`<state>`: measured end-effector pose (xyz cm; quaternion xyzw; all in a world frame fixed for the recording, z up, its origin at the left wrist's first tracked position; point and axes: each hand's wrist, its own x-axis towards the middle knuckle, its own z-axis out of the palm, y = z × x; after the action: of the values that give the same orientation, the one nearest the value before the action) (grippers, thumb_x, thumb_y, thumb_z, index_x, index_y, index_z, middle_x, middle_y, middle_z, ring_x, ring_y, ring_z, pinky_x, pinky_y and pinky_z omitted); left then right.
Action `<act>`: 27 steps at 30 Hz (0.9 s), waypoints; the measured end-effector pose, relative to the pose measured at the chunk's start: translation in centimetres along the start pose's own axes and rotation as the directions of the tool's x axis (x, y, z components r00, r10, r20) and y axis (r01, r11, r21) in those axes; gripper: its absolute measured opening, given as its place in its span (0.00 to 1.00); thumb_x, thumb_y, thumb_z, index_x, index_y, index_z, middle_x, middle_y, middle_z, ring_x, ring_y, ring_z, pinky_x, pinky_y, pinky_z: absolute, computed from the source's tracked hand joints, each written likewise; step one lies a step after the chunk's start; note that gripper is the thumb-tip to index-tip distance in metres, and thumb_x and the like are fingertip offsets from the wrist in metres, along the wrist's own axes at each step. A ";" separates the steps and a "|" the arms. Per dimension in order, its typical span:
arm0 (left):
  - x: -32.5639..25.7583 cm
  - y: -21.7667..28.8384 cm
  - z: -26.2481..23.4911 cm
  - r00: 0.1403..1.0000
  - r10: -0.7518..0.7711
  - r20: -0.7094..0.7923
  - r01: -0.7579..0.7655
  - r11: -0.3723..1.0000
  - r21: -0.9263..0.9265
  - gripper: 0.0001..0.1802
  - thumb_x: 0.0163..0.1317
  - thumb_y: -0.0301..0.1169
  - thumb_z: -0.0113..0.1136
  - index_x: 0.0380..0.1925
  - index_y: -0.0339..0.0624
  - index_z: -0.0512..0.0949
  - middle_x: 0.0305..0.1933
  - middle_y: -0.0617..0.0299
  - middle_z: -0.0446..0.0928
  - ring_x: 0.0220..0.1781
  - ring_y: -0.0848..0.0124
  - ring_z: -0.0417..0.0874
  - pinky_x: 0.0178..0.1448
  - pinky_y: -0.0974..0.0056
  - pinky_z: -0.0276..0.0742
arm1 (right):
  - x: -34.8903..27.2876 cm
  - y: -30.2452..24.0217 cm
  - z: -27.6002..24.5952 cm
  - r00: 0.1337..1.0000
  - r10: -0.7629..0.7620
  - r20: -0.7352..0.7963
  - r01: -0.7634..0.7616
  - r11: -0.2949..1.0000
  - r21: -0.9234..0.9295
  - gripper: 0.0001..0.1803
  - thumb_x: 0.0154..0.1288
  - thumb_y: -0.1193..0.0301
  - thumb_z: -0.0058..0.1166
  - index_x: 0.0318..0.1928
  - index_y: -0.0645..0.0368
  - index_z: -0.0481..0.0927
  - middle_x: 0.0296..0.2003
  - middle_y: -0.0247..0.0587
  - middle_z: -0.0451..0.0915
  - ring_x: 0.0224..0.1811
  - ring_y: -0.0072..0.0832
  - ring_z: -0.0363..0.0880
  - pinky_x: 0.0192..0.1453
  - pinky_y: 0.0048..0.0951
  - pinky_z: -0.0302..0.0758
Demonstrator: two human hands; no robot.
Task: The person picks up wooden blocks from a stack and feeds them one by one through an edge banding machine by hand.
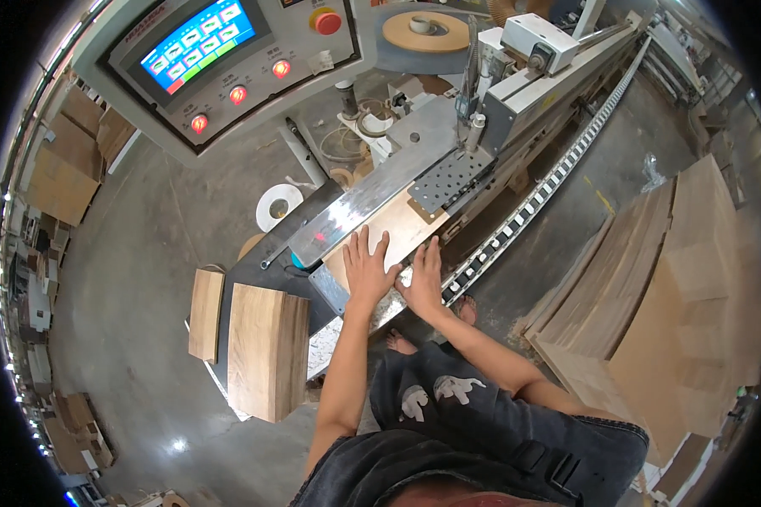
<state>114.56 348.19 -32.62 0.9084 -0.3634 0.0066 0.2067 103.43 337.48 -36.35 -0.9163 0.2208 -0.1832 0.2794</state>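
A light wooden board (397, 221) lies flat on the bed of an edge-banding machine, along the metal guide fence (372, 188). Its far end reaches under a perforated metal plate (452, 179). My left hand (367, 270) rests flat on the board with fingers spread. My right hand (423, 280) is at the board's near edge, fingers stretched forward, its thumb close to the left thumb. Neither hand grips anything. The board's underside is hidden.
A control panel (271, 101) with lit screen, glowing buttons and red emergency stop hangs far left. Stacked wooden panels (266, 351) stand left of me, larger boards (651, 296) at right. A roller track (541, 194) runs along the machine's right side. A tape roll (266, 203) lies beyond.
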 end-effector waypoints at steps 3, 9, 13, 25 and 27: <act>0.6 0.0 -0.5 0.999 -0.017 0.039 0.017 1.000 -0.015 0.46 0.52 0.48 0.77 0.74 0.57 0.73 0.82 0.40 0.58 0.83 0.37 0.55 0.82 0.34 0.50 | 0.4 -0.8 0.3 0.998 -0.010 0.055 0.007 0.999 0.044 0.58 0.59 0.67 0.74 0.76 0.83 0.48 0.79 0.82 0.34 0.81 0.74 0.45 0.82 0.60 0.54; 1.8 0.4 -0.5 0.999 -0.012 0.036 0.015 0.997 -0.077 0.41 0.58 0.52 0.72 0.71 0.54 0.77 0.82 0.42 0.60 0.83 0.38 0.56 0.83 0.37 0.52 | 1.3 -0.8 1.5 0.989 0.114 0.089 -0.126 0.981 0.146 0.63 0.54 0.71 0.78 0.74 0.88 0.42 0.79 0.81 0.24 0.79 0.79 0.47 0.79 0.55 0.63; 1.5 -0.1 -1.3 0.998 -0.055 0.038 0.058 0.995 -0.086 0.37 0.62 0.53 0.69 0.68 0.46 0.79 0.79 0.40 0.65 0.81 0.43 0.62 0.81 0.41 0.57 | 2.1 -0.4 0.3 0.992 0.097 0.086 -0.102 0.993 0.059 0.64 0.57 0.64 0.78 0.75 0.86 0.43 0.79 0.81 0.21 0.61 0.74 0.75 0.58 0.47 0.82; 7.5 20.4 -24.6 0.831 0.100 -0.548 -0.557 0.138 -0.819 0.51 0.71 0.68 0.51 0.75 0.31 0.65 0.70 0.45 0.76 0.68 0.50 0.78 0.78 0.38 0.64 | 7.9 6.8 -4.0 0.968 0.214 0.133 -0.241 0.942 0.233 0.68 0.52 0.60 0.82 0.75 0.85 0.45 0.81 0.70 0.19 0.42 0.51 0.88 0.43 0.41 0.85; 8.9 27.0 -26.9 0.776 -0.012 -0.631 -0.630 -0.068 -0.774 0.43 0.74 0.60 0.50 0.70 0.30 0.69 0.59 0.50 0.78 0.54 0.58 0.79 0.68 0.44 0.69 | 8.6 7.8 -4.3 0.956 0.247 0.159 -0.277 0.937 0.214 0.69 0.51 0.59 0.83 0.76 0.84 0.45 0.81 0.71 0.19 0.43 0.55 0.87 0.42 0.40 0.85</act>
<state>106.97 335.00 3.47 0.3513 -0.4086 0.0145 0.8423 106.30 325.47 -35.84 -0.8493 0.2993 -0.1092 0.4209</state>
